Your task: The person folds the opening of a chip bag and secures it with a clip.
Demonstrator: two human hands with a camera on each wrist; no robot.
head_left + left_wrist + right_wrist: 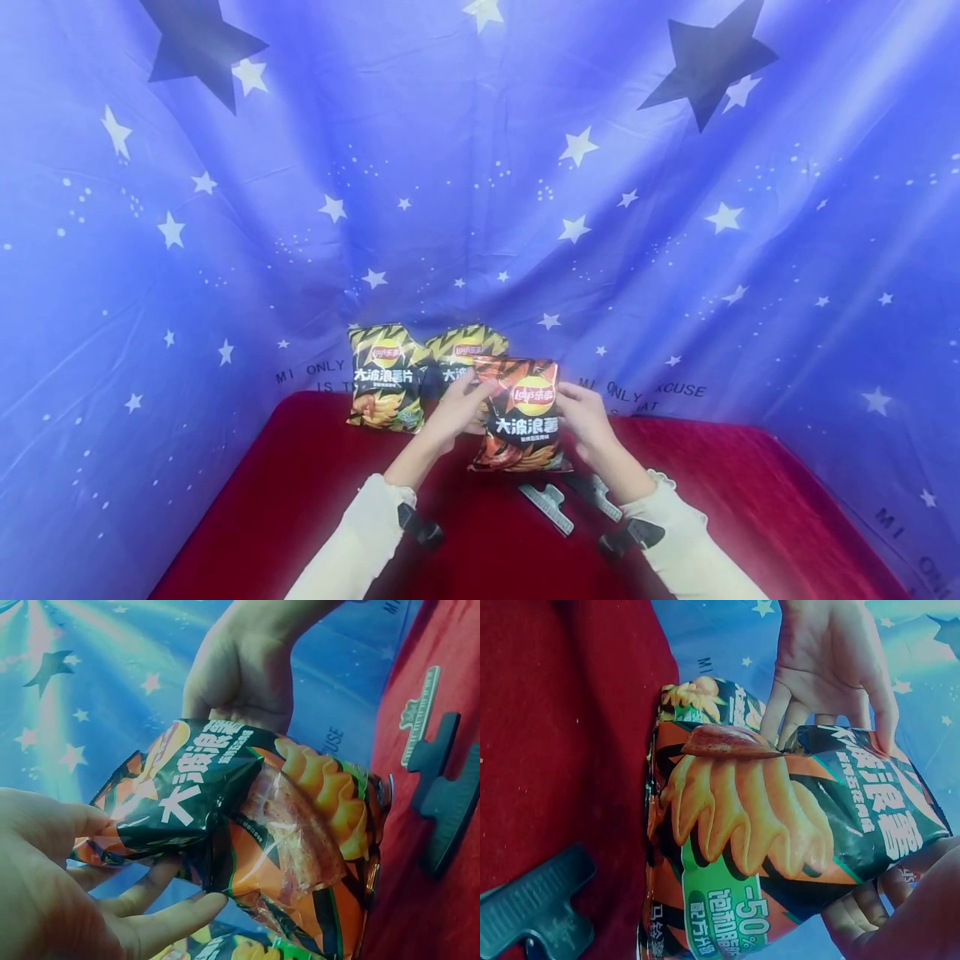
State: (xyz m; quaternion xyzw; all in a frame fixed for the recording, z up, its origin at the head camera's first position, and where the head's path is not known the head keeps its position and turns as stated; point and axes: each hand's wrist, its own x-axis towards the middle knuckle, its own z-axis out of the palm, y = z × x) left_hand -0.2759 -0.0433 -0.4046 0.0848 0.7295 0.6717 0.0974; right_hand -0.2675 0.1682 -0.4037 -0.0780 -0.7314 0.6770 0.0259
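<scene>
Orange-and-black crisp bag [522,414] stands upright near the back of a red tabletop [315,500], held at its top corners between 2 hands. The left hand [459,406] pinches the bag's upper left edge, thumb on the front and fingers curled behind; the right hand [585,417] pinches the upper right edge the same way, as the left wrist view [247,667] shows from behind. The bag's base rests on or just above the red cloth; which, the pictures do not settle. Behind the bag and to its left stand 2 yellow-and-black crisp bags [384,379], propped against the blue star-printed backdrop [225,208]. In front of the bag lie 2 dark sealing clips [547,504], just apart from each other. Judging by the grip, the step in hand looks like steadying the bag at its top seal; a next move would call for firm, even pinches on both sides, with care not to crush the crisps inside.
</scene>
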